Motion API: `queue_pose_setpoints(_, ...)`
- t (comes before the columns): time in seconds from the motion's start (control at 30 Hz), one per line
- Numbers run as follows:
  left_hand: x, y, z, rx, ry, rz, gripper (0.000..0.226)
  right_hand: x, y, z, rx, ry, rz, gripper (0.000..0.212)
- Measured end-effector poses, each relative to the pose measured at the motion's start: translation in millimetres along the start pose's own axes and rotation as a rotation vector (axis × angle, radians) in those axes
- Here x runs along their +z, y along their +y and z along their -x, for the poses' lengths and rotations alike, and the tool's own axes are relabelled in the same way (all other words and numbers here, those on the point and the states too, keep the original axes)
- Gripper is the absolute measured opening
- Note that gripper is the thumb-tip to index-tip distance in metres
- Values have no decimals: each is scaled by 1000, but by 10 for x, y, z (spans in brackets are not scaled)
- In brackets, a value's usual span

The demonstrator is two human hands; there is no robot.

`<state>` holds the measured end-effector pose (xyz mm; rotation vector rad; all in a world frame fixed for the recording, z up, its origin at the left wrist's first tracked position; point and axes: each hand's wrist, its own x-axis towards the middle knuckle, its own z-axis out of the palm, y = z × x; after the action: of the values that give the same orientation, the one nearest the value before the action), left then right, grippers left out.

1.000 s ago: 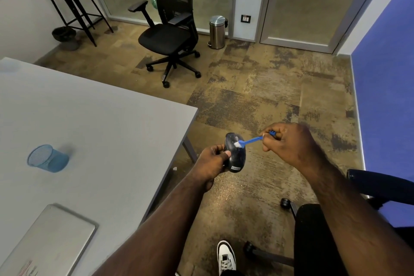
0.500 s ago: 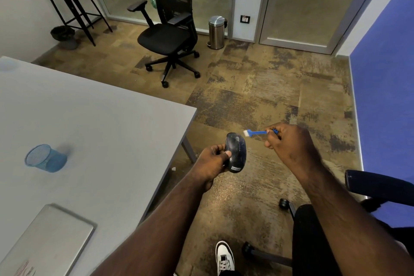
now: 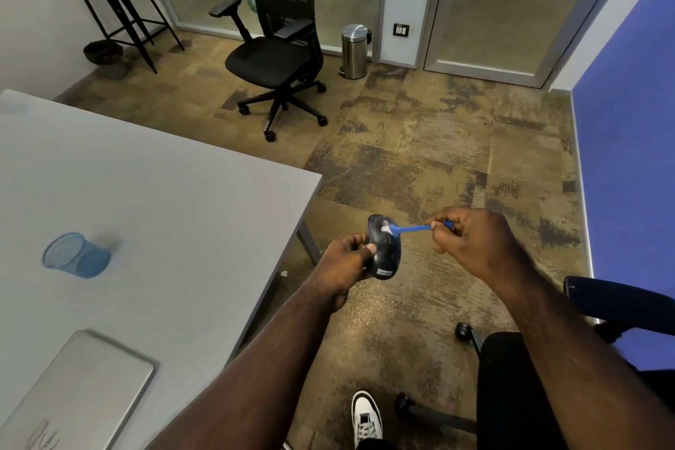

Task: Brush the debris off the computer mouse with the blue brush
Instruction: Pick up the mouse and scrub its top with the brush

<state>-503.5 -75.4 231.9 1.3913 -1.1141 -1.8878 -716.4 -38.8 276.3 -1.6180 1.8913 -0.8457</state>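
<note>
A black computer mouse (image 3: 384, 252) with pale dusty streaks is held upright over the carpet, right of the table's corner, by my left hand (image 3: 347, 261) gripping its left side, thumb on its top face. My right hand (image 3: 471, 243) pinches the end of a thin blue brush (image 3: 411, 229). The brush's white bristles rest on the mouse's upper end.
A grey table (image 3: 157, 215) fills the left, with a blue mesh cup (image 3: 75, 256) lying on its side and a closed silver laptop (image 3: 76, 391). A black office chair (image 3: 277, 47) and steel bin (image 3: 353, 51) stand farther back. My own chair (image 3: 617, 307) is at the lower right.
The brush lifted clear of the mouse to the upper right half a second ago, and now its bristles are back down on the mouse's upper end. The left hand kept the mouse nearly still.
</note>
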Motion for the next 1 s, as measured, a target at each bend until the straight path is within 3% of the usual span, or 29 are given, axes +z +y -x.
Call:
queue_pose_setpoints(0.2,-15,4,8,-12,-1,54,21,-31,0,20,-15,87,63,16)
queue_pose_setpoints(0.3,-11,27,7,-21,7,92,20,-9,-24,74,-20,-2,71,15)
queue_pose_setpoints(0.47,-30,14,5,-25,4,128,22,-80,2,46,-14,72,68,15)
queue_pose_setpoints(0.63,-25,11,-9,-2,7,131,22,-96,-25,65,-25,-35,13,13)
queue_pose_setpoints(0.87,-14,21,11,3,0,135,22,-23,-4,37,37,110,72,15)
queue_pose_setpoints(1.0,-13,33,23,20,1,117,23,18,-28,78,9,22,-103,11)
